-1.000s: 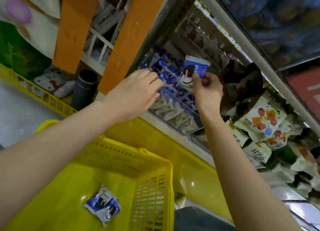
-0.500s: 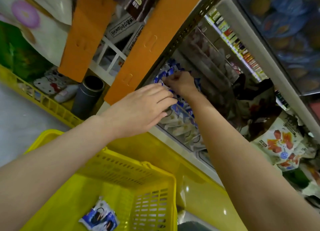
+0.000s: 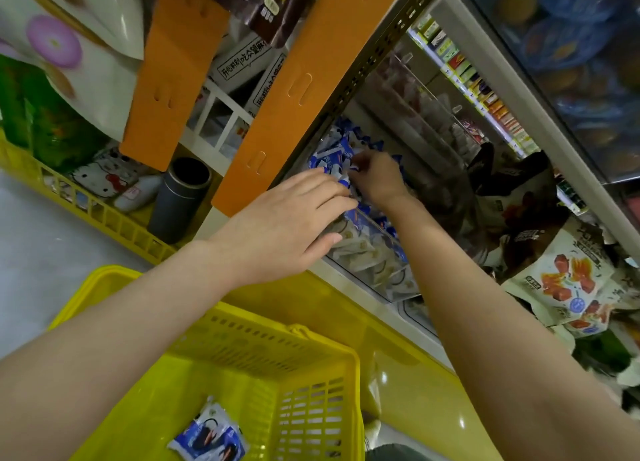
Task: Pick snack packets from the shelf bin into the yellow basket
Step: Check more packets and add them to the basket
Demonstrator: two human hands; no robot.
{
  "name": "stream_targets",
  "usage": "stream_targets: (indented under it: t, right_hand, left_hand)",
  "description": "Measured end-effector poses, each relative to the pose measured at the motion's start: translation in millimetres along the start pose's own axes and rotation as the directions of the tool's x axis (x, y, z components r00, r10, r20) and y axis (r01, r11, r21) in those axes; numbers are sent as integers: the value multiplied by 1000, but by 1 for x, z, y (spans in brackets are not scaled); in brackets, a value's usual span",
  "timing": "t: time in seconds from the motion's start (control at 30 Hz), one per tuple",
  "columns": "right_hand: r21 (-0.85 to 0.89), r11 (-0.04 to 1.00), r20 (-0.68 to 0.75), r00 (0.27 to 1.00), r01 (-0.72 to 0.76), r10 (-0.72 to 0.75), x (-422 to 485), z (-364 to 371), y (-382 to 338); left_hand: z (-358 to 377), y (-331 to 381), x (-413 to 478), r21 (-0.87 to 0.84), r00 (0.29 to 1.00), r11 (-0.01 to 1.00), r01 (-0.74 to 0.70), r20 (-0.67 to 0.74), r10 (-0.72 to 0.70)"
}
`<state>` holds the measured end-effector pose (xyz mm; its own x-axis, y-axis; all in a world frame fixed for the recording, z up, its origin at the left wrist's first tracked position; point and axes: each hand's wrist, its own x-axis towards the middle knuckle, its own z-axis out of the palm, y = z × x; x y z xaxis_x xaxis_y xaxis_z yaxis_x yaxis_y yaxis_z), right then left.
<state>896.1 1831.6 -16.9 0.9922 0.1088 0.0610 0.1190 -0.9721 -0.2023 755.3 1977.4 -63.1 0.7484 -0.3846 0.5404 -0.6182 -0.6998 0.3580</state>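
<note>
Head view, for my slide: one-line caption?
Both hands, left hand and right hand, reach into the snack bin above the yellow basket.

At the left of my view, a dark cylinder (image 3: 180,199) stands beside a white cat-face pouch (image 3: 100,175); orange-printed bags (image 3: 562,280) lie right.

Left hand (image 3: 287,225) flat; right hand (image 3: 375,178) curled — reaching.

Two bare forearms, no sleeves in view, no watch, ring or band on either wrist. Left hand (image 3: 284,225) and right hand (image 3: 375,178) ungloved, short plain nails, no markings visible anywhere.
</note>
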Motion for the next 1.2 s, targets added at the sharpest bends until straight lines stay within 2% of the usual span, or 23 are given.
stream_targets:
  t: [0.13,0.27,0.37,0.43,0.5,0.57,0.63,0.73,0.8,0.87,0.9,0.97,1.03,1.07,1.1,1.17,1.2]
  right_hand:
    - [38,997,61,996,-62,60,0,-8,-1]
    - [95,990,195,977,-102,82,-2,-16,-4]
    - [158,983,177,982,-92,63,-6,-17,-6]
    - [240,968,66,996,-78,63,-12,-19,-4]
    - [299,954,-136,988,-29,73,-22,-26,-1]
    - [322,943,-382,923,90,42,-43,-38,3]
    - [334,914,-566,824,231,-2,-76,-48,5]
    - [334,844,-682,726,420,-92,-139,-42,14]
    - [380,783,-682,721,493,-123,-184,-22,22]
    - [459,751,-612,782,474,-120,-226,7,32]
    - [510,751,-548,831,419,-92,-246,23,37]
    - [618,754,-374,927,220,35,-279,60,50]
    - [689,723,-146,970,-42,196,-305,95,63]
    - [715,674,-9,962,-183,271,-314,109,68]
    - [745,581,144,930,-327,338,-322,121,72]
    - [760,255,477,779,-598,406,-333,141,77]
    - [724,88,613,697,-684,373,-338,148,79]
  left_hand:
    - [-2,0,0,10,1000,1000,-4,5,4]
    - [-1,1,1,39,1000,999,-19,-18,20]
    - [-1,1,2,54,999,998,-21,-33,22]
    - [0,3,3,52,999,999,-15,-37,17]
    - [3,9,2,41,999,999,6,-54,-4]
    - [9,20,-2,-3,994,999,38,-101,-38]
    - [19,36,-12,-108,975,990,90,-192,-110]
    - [44,64,-38,-317,925,927,202,-251,-287]
    - [68,80,-59,-440,891,842,313,-169,-420]
    - [90,92,-80,-575,835,696,430,-41,-549]
    - [100,97,-90,-647,789,591,482,26,-614]
    - [113,105,-109,-734,654,352,581,163,-739]
    - [122,109,-126,-768,521,101,632,325,-789]
    - [126,111,-134,-756,473,-15,655,425,-771]
    - [130,112,-141,-713,436,-100,694,526,-730]
    - [137,115,-155,-576,354,-163,801,675,-648]
    - [140,116,-162,-512,308,-173,842,718,-624]
